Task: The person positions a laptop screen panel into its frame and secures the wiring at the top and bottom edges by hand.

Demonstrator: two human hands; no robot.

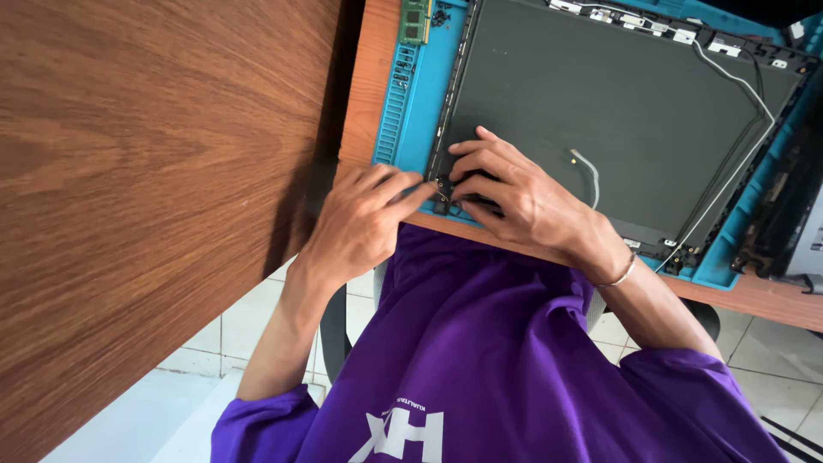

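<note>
At the near corner of the panel [617, 103], your left hand [360, 225] pinches a thin tool [410, 190], its tip at the hinge [443, 194]. Your right hand [514, 195] lies spread on the panel, fingertips pressing beside that hinge. The panel rests on a blue mat [416, 111] on the surface [356, 94]; a white cable [588, 171] curls just beyond your right hand.

A single head-worn camera looks steeply down, close over the person's own chest and arms, at the near edge of the worktop [369, 103] (the frame sits tilted).
</note>
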